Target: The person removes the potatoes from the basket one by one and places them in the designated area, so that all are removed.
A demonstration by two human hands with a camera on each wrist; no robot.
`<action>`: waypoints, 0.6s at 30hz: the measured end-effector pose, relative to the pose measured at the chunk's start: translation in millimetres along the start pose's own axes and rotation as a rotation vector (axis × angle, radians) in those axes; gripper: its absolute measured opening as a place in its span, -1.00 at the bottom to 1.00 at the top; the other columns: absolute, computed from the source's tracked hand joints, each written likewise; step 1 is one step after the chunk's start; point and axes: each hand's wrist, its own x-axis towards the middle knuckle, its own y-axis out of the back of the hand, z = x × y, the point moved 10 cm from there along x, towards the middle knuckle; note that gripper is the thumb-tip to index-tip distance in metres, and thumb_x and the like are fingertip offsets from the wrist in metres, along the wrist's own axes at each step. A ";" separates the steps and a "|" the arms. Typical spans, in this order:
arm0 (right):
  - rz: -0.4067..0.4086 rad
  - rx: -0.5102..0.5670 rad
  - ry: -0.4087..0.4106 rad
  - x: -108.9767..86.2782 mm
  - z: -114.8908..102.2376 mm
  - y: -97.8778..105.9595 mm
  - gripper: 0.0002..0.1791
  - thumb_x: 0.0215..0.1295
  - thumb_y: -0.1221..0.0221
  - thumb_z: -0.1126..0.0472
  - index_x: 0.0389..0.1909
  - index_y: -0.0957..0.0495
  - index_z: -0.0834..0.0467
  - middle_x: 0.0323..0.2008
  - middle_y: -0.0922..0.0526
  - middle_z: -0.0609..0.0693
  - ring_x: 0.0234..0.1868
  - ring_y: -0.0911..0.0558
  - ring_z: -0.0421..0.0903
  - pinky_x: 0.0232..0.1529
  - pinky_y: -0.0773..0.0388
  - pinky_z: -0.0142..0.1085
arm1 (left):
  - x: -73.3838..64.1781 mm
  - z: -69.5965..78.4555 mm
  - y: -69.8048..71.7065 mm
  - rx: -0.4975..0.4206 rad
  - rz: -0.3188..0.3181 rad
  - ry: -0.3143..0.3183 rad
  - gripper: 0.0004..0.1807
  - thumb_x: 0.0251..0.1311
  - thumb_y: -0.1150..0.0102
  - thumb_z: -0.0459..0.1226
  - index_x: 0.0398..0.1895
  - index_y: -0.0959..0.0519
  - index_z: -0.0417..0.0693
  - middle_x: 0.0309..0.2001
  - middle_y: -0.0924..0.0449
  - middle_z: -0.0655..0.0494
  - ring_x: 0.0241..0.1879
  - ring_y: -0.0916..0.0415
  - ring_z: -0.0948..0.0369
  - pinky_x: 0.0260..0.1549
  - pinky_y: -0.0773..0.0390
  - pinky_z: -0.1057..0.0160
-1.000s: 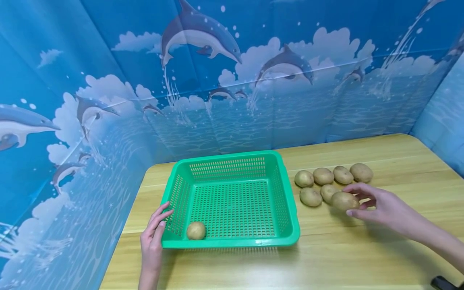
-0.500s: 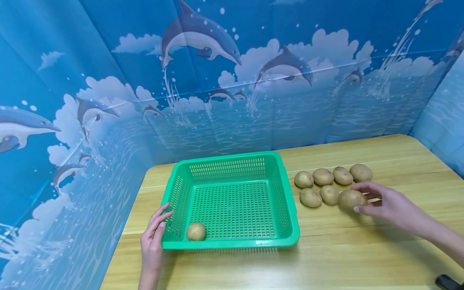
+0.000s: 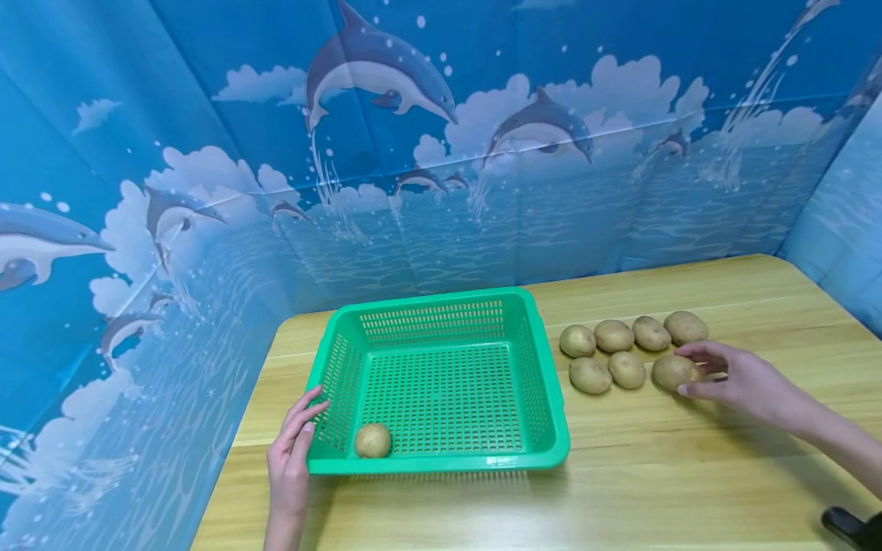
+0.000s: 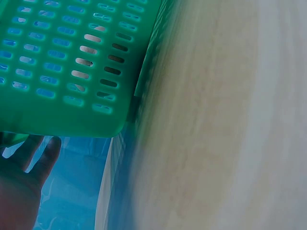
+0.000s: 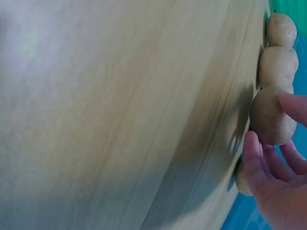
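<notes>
My right hand (image 3: 747, 385) holds a potato (image 3: 671, 373) by its right end. In the right wrist view, the thumb (image 5: 295, 106) lies on one side of this potato and the fingers are at the other. The potato sits low at the right end of the front row, beside another potato (image 3: 628, 370). My left hand (image 3: 288, 455) rests at the left wall of a green plastic basket (image 3: 441, 461), fingers extended over the rim. A single potato (image 3: 373, 440) lies in the basket's front left corner.
Behind the front row, a second row of potatoes (image 3: 614, 336) runs along the wooden table (image 3: 620, 490), right of the basket. A black object (image 3: 844, 526) shows at the bottom right. A blue dolphin-print curtain (image 3: 427, 229) hangs behind the table.
My right hand has moved right and slightly back with its potato, which came down from in front of a neighbour to the front row's right end. My left hand and the basket stay put.
</notes>
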 end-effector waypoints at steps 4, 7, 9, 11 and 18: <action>-0.013 -0.014 -0.009 4.2 2.4 -1.7 -0.32 0.17 -0.40 0.03 0.21 -0.44 0.32 0.07 -0.56 0.30 -0.03 -0.60 -0.08 -0.20 -0.57 -0.38 | -0.3 -0.2 0.2 -0.001 0.001 -0.001 -0.67 0.43 0.19 -0.52 0.04 -0.58 -0.40 0.28 -0.44 -0.10 0.38 -0.23 0.04 0.30 -0.19 0.29; -0.017 -0.015 -0.006 6.5 2.5 -3.0 -0.31 0.18 -0.40 0.03 0.22 -0.44 0.32 0.07 -0.56 0.30 -0.01 -0.59 0.00 -0.19 -0.56 -0.38 | -1.2 -0.7 0.4 -0.001 0.000 0.001 -0.67 0.43 0.19 -0.51 0.05 -0.58 -0.41 0.28 -0.44 -0.11 0.38 -0.23 0.04 0.30 -0.19 0.29; -0.025 -0.009 -0.002 7.7 2.3 -3.8 -0.31 0.19 -0.39 0.03 0.23 -0.43 0.33 0.08 -0.55 0.32 0.01 -0.59 0.15 -0.19 -0.57 -0.37 | -1.5 -0.8 0.5 -0.001 0.001 0.002 -0.67 0.43 0.19 -0.51 0.05 -0.58 -0.41 0.28 -0.44 -0.11 0.38 -0.23 0.04 0.30 -0.19 0.29; -0.034 0.002 -0.002 8.6 2.6 -4.8 -0.31 0.21 -0.38 0.05 0.24 -0.42 0.33 0.09 -0.53 0.35 0.03 -0.57 0.24 -0.20 -0.58 -0.37 | -1.6 -0.6 0.6 0.001 0.002 0.005 -0.67 0.44 0.19 -0.51 0.05 -0.58 -0.40 0.28 -0.44 -0.10 0.38 -0.23 0.04 0.30 -0.19 0.29; -0.018 0.040 0.024 10.0 3.8 -3.0 -0.35 0.23 -0.36 0.09 0.28 -0.43 0.26 0.12 -0.50 0.34 -0.06 -0.52 -0.40 -0.23 -0.60 -0.34 | -0.7 0.3 -0.1 0.007 0.002 0.017 -0.66 0.45 0.19 -0.48 0.07 -0.58 -0.37 0.29 -0.44 -0.06 0.39 -0.22 0.06 0.30 -0.19 0.29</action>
